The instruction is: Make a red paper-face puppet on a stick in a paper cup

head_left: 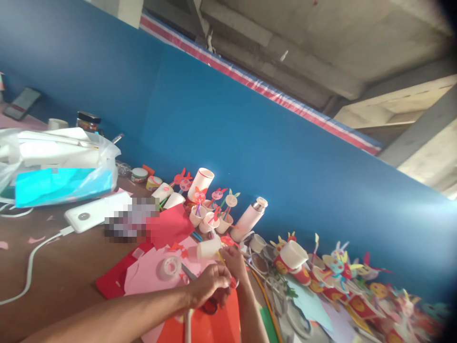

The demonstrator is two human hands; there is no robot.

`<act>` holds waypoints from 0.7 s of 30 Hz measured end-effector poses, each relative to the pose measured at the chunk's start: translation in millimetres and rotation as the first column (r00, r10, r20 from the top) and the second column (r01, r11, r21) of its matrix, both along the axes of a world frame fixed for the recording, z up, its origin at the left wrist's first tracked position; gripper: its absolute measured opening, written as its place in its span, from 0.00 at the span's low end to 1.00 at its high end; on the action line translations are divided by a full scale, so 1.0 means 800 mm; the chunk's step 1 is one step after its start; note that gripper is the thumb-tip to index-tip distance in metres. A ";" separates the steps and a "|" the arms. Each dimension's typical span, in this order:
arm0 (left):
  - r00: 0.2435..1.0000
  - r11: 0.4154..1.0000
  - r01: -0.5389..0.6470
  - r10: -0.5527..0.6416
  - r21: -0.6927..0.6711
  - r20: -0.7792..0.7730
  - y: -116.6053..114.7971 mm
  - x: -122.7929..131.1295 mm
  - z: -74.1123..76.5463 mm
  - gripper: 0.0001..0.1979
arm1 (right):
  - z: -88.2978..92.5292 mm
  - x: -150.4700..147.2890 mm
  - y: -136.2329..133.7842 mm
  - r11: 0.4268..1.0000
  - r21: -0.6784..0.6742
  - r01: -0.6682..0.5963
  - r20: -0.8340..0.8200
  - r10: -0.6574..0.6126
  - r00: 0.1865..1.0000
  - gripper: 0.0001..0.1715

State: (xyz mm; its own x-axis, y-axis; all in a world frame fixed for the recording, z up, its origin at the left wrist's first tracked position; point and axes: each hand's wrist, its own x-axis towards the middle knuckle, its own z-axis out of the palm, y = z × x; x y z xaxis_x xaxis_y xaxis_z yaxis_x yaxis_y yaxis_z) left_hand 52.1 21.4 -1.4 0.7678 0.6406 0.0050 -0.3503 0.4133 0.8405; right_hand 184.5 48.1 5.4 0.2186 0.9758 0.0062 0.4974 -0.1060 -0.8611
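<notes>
My left hand (211, 285) reaches in from the lower left with fingers bent and pressed together. What they pinch is too small to make out. Close beside it, my right hand (233, 263) is closed, and a thin yellow strip (221, 257) shows at its fingers. A small red piece (233, 283) lies between the two hands. Just beyond the fingers is a white paper cup (209, 248) on its side. Scissors (189, 272) lie partly hidden under my left hand, near a roll of tape (170, 267) on pink paper (143, 274).
Paper cups with animal figures (217, 194) stand along the blue partition (228, 119), beside a pink thermos (250, 219). More decorated cups (335, 281) crowd the right. At left are a white power bank (96, 212) with a cable and a plastic bag (60, 162). Orange paper (214, 328) lies in front.
</notes>
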 end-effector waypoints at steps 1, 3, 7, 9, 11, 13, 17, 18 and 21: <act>1.000 1.000 0.000 0.000 0.002 0.001 0.000 0.000 0.001 0.06 | 0.001 0.003 -0.002 1.000 0.003 -0.005 0.001 0.005 1.000 0.12; 1.000 1.000 -0.001 0.001 0.006 0.003 0.001 0.000 0.001 0.06 | 0.005 0.010 -0.007 1.000 0.014 -0.019 -0.007 0.019 1.000 0.12; 1.000 1.000 0.003 -0.003 0.031 -0.001 0.003 0.000 0.002 0.08 | 0.022 0.023 -0.023 0.996 0.067 -0.051 -0.033 0.054 0.998 0.14; 1.000 0.998 0.003 -0.003 0.056 -0.009 0.003 0.000 0.004 0.09 | 0.031 0.028 -0.032 0.992 0.109 -0.062 -0.027 0.066 0.997 0.14; 1.000 0.996 -0.005 0.007 0.092 -0.026 0.000 -0.001 0.007 0.09 | 0.036 0.030 -0.040 0.986 0.157 -0.062 0.001 0.062 0.998 0.13; 0.998 0.989 -0.037 0.045 0.142 -0.053 -0.004 -0.002 0.011 0.09 | 0.036 0.032 -0.047 0.978 0.201 -0.059 0.045 0.051 0.998 0.13; 0.952 0.920 -0.263 0.296 0.290 -0.076 -0.004 -0.004 0.017 0.09 | 0.023 0.028 -0.055 0.960 0.264 -0.098 0.140 0.062 0.988 0.11; 0.925 0.884 -0.333 0.374 0.329 -0.068 -0.003 -0.006 0.018 0.09 | 0.020 0.026 -0.056 0.954 0.279 -0.112 0.162 0.068 0.984 0.10; 0.842 0.774 -0.473 0.537 0.421 -0.040 0.005 -0.009 0.015 0.09 | 0.014 0.019 -0.059 0.931 0.331 -0.151 0.225 0.078 0.971 0.10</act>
